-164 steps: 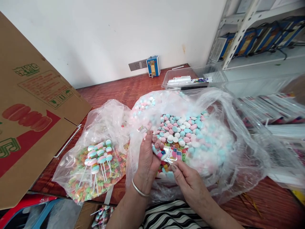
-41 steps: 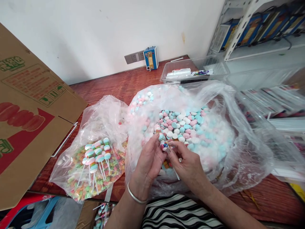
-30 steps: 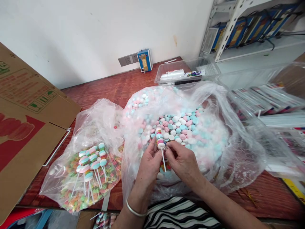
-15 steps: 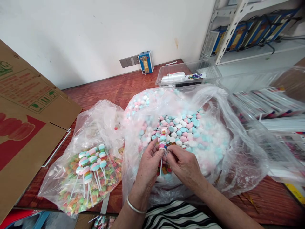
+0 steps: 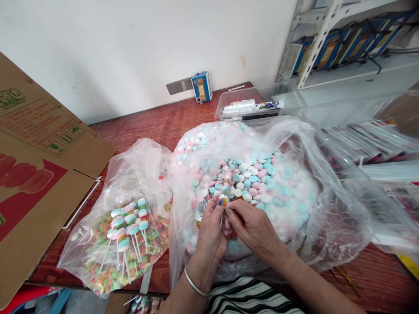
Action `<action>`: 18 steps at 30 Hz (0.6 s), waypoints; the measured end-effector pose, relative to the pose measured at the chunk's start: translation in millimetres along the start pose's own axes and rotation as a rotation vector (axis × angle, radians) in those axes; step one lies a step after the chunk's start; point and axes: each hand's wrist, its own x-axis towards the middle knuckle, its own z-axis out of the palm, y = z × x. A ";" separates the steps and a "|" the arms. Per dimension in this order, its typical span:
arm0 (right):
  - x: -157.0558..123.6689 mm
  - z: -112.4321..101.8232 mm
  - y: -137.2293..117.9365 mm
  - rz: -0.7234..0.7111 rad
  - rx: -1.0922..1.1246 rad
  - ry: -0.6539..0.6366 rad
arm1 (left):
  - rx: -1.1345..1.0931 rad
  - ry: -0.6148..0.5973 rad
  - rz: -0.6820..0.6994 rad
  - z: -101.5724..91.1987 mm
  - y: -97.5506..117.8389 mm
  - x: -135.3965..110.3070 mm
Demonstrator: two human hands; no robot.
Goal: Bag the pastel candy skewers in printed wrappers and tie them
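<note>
My left hand (image 5: 209, 235) is closed around the lower part of a candy skewer (image 5: 226, 188), a stack of soft sweets in a clear wrapper with a colourful print (image 5: 223, 200). The fingers mostly hide its stick. My right hand (image 5: 257, 229) is closed in a pinch at the wrapper's lower end, touching my left fingertips; any small thing between those fingers is too small to make out. Both hands are over an open plastic bag of pink, blue and white round sweets (image 5: 253, 174). A silver printed packet (image 5: 202, 210) shows beside my left fingers.
Several unwrapped candy skewers (image 5: 131, 222) lie on a bag of gummy rings (image 5: 93, 270) at left. A cardboard box (image 5: 75, 144) stands beyond it. Behind are a clear tray (image 5: 224, 114) and a blue device (image 5: 201, 87). Gold strips (image 5: 347, 279) lie at right.
The left fingers have closed further around the stick, which showed below the hands before. The wrapped skewer has turned slightly, and its print looks different. The view has shifted a little.
</note>
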 end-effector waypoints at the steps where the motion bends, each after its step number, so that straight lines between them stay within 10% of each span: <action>1: -0.2 -0.6 -0.8 0.049 0.043 0.005 | -0.053 -0.028 -0.055 -1.0 0.4 1.2; 6: -0.8 0.9 -2.4 0.154 -0.029 0.047 | -0.221 -0.046 -0.229 -4.9 2.1 5.5; 18: 12.2 6.7 2.2 0.110 -0.187 0.111 | -0.169 -0.012 0.001 1.9 -0.4 1.4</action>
